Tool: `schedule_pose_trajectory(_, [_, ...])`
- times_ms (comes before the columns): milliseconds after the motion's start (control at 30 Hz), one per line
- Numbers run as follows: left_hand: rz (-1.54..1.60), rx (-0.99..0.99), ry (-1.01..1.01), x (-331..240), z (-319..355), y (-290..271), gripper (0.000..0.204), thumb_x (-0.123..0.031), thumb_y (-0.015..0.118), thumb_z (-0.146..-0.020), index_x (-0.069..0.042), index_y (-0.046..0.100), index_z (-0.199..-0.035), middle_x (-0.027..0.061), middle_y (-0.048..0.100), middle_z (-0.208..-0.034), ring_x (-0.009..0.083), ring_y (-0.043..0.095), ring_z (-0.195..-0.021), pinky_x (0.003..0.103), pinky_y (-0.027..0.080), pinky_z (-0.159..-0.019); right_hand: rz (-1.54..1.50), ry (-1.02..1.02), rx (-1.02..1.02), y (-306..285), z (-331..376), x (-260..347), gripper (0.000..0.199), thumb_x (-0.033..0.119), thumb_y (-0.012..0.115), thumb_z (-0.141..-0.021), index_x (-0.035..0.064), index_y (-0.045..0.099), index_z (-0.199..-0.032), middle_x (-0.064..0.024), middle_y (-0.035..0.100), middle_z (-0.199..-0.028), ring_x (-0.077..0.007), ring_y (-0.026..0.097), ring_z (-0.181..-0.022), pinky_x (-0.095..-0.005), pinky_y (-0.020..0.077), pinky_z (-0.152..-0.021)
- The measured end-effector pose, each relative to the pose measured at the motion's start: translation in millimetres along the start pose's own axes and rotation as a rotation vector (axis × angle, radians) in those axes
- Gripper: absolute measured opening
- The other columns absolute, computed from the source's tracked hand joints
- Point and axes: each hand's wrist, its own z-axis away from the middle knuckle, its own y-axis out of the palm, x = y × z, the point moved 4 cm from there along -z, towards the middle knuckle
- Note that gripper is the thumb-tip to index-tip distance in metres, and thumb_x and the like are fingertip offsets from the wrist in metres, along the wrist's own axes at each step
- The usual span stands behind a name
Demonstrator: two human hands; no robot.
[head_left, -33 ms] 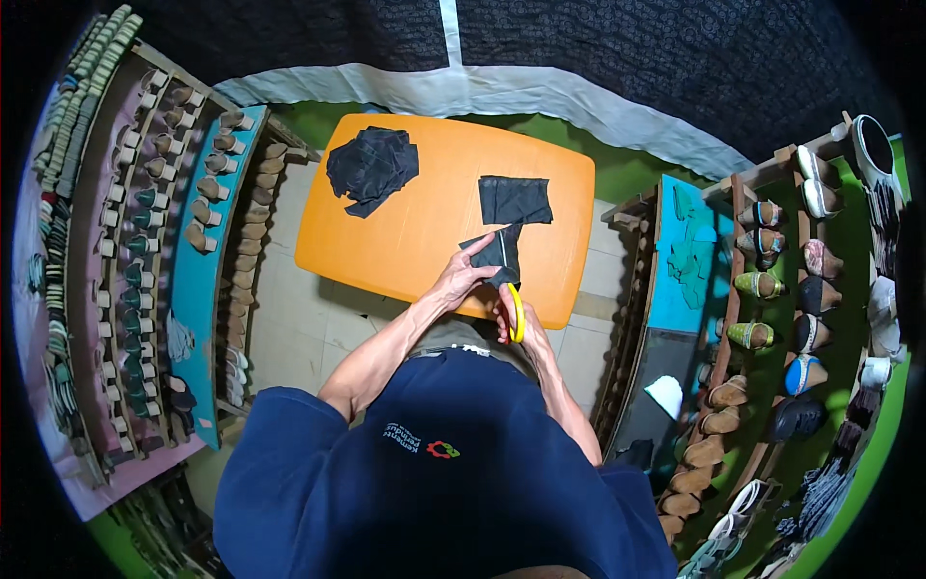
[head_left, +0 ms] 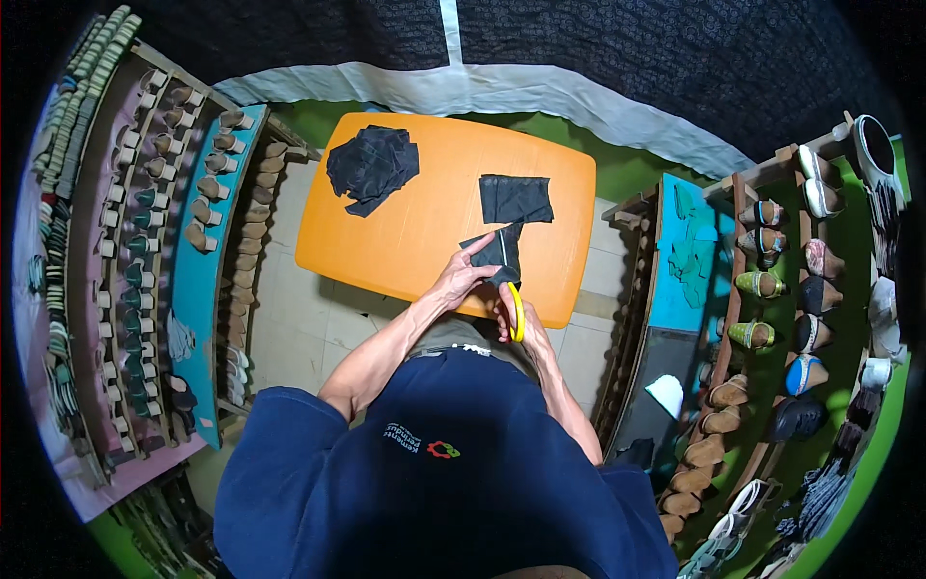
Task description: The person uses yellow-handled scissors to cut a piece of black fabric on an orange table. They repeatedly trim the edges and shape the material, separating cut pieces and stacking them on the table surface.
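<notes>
My right hand (head_left: 504,318), near the table's front edge, is closed round the yellow handle of a pair of scissors (head_left: 518,311). A thin pale line, which looks like a blade, lies over a small piece of black cloth (head_left: 507,253). My left hand (head_left: 461,280) grips that piece from its left side, index finger stretched along it and the other fingers partly hidden. Just beyond it, a folded-looking rectangle of black cloth (head_left: 516,199) lies flat on the orange table (head_left: 434,212). Farther left is a heap of black cloth pieces (head_left: 371,169).
Racks of brown shoe lasts (head_left: 256,217) stand on the left beside a blue panel (head_left: 193,280). To the right, a blue-topped shelf (head_left: 678,261) holds green scraps, and shoes (head_left: 762,282) line another rack. A dark curtain (head_left: 617,77) hangs behind the table.
</notes>
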Motion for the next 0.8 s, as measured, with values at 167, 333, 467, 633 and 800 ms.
schedule_pose_trajectory(167, [-0.007,0.019,-0.016,1.2,-3.6,-7.6,0.078,0.010,0.067,-0.084,-0.006,0.033,-0.153,0.0112,0.066,-0.120,0.0166,0.067,-0.100,0.031,0.055,-0.092,-0.010,0.011,-0.056,1.9,-4.1,-0.3,0.061,0.068,0.062,-0.086,0.0090,0.055,-0.073,0.0028,0.043,-0.053,-0.0091,0.045,-0.041,-0.0248,0.0400,-0.038])
schedule_pose_trajectory(333, [0.017,0.014,0.008,-0.5,-8.3,-7.7,0.077,0.009,0.064,-0.086,-0.007,0.032,-0.154,0.0113,0.066,-0.119,0.0173,0.067,-0.099,0.033,0.056,-0.093,0.014,0.004,-0.086,1.5,-6.5,5.2,0.061,0.067,0.063,-0.087,0.0080,0.057,-0.075,0.0018,0.045,-0.052,-0.0093,0.045,-0.037,-0.0251,0.0390,-0.035])
schedule_pose_trajectory(467, [0.003,0.027,-0.030,-3.0,-10.6,-10.0,0.077,0.010,0.062,-0.087,-0.009,0.030,-0.155,0.0116,0.065,-0.122,0.0188,0.068,-0.100,0.033,0.056,-0.092,0.004,0.021,-0.067,4.4,-9.2,10.9,0.061,0.068,0.062,-0.086,0.0081,0.057,-0.076,0.0021,0.046,-0.053,-0.0088,0.046,-0.039,-0.0246,0.0391,-0.036])
schedule_pose_trajectory(633, [0.017,0.049,-0.065,-9.4,-10.4,-7.0,0.077,0.008,0.062,-0.088,-0.010,0.029,-0.155,0.0128,0.065,-0.122,0.0207,0.069,-0.100,0.035,0.057,-0.091,-0.020,0.027,-0.023,3.8,-14.8,17.1,0.061,0.069,0.063,-0.085,0.0090,0.057,-0.076,0.0030,0.045,-0.053,-0.0078,0.044,-0.040,-0.0239,0.0390,-0.038])
schedule_pose_trajectory(800, [0.020,0.070,-0.075,-7.9,-10.1,-9.8,0.078,0.008,0.061,-0.089,-0.011,0.027,-0.156,0.0130,0.066,-0.119,0.0209,0.069,-0.100,0.034,0.057,-0.089,-0.055,0.048,-0.026,1.5,-25.6,16.2,0.058,0.067,0.065,-0.085,0.0096,0.057,-0.076,0.0030,0.045,-0.053,-0.0076,0.044,-0.040,-0.0240,0.0388,-0.038])
